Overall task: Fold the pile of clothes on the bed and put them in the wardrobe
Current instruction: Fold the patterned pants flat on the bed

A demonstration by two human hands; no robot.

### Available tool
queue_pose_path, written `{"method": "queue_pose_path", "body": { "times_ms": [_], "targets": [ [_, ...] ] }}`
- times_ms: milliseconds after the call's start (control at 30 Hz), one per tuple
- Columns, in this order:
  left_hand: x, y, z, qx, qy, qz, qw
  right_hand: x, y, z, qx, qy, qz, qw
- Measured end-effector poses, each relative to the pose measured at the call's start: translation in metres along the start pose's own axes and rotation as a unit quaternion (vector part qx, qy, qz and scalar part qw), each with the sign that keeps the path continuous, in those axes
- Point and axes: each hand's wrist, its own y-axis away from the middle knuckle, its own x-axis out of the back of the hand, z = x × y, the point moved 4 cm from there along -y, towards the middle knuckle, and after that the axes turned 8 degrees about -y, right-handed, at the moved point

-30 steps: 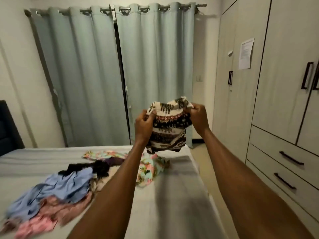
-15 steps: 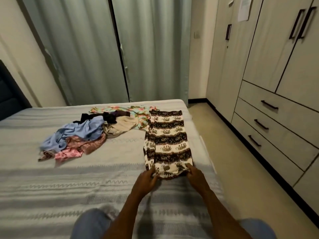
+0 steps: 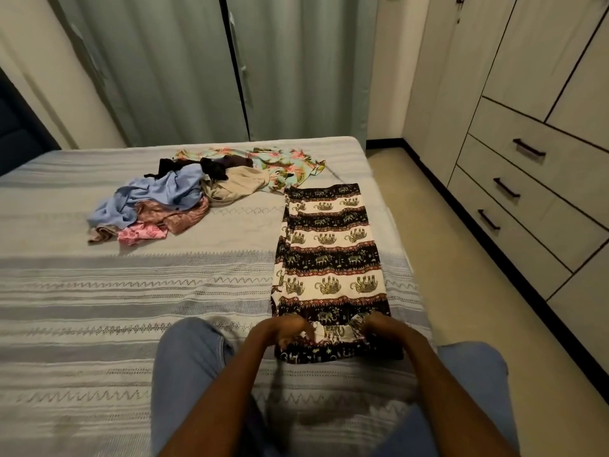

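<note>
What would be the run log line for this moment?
stage: folding | item: elephant-print garment flat on bed | left hand, right hand: gripping near hem

Both hands blur at the fingers, so the left hand [image 3: 286, 329] and right hand [image 3: 382, 328] show no clear grip on the near hem of the elephant-print garment [image 3: 329, 255]. The wardrobe [image 3: 540, 103] runs off the right edge. The pile of clothes [image 3: 184, 196] hides its lower pieces.
</note>
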Motion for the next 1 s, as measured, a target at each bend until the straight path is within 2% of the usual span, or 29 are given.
{"method": "queue_pose_path", "body": {
  "times_ms": [67, 167, 367, 500, 633, 800, 1000],
  "targets": [
    [0.002, 0.001, -0.001, 0.005, 0.009, -0.005, 1.0, 0.002, 0.004, 0.001, -0.029, -0.03, -0.029, 0.999],
    [0.019, 0.0, 0.001, -0.057, -0.004, 0.107, 0.993, 0.007, 0.006, -0.01, -0.023, -0.089, -0.009, 0.996],
    [0.04, -0.003, 0.011, -0.113, 0.085, 0.331, 0.933, 0.029, -0.013, -0.034, 0.087, -0.171, 0.18, 0.965],
    [0.056, -0.017, 0.026, -0.084, 0.047, 0.444, 0.891, 0.038, -0.035, -0.047, 0.096, -0.16, 0.215, 0.959],
    [0.092, -0.048, 0.042, -0.066, 0.028, 0.466, 0.882, 0.069, -0.074, -0.065, 0.102, -0.148, 0.222, 0.958],
    [0.155, -0.093, 0.057, -0.061, 0.017, 0.455, 0.888, 0.121, -0.133, -0.088, 0.096, -0.217, 0.212, 0.948],
    [0.244, -0.163, 0.077, -0.037, -0.027, 0.476, 0.878, 0.184, -0.216, -0.13, 0.102, -0.184, 0.261, 0.942]
  ]
}}
